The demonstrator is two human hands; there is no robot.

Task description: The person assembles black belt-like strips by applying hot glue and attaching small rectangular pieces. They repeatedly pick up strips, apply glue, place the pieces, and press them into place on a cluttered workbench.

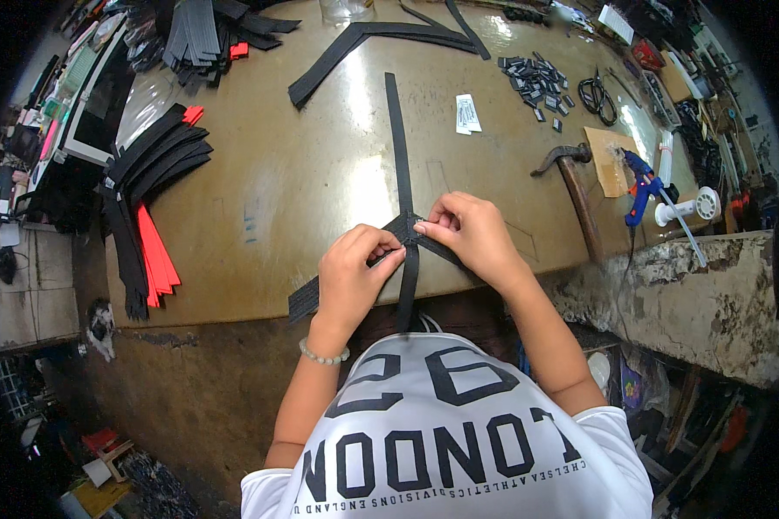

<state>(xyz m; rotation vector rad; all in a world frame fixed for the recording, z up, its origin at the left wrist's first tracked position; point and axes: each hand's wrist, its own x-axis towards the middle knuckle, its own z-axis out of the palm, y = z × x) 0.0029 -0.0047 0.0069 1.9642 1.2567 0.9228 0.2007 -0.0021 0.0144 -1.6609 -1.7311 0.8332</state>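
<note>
OK, L hand [351, 262] & R hand [476, 229] are both pinched, thumb to finger, on the black straps [399, 147], right where they cross, close to the near edge of the table [277, 173]. Can't tell just what's under the tips b/c they hide it. One strap end hangs over the edge below the grip, a wide one pokes out L of it, & a long one runs straight ahead. Past the grip, a bit R, lie white labels [467, 114]. Off R is a hammer [580, 203]. Farther ahead is a bent black bundle [346, 52]; ahead & R, lots of little black bits [537, 82]. Farther R is a blue glue gun [640, 186] by a brown card [604, 151]. Way L are red strips [156, 259] w/ black strips [130, 208].
</note>
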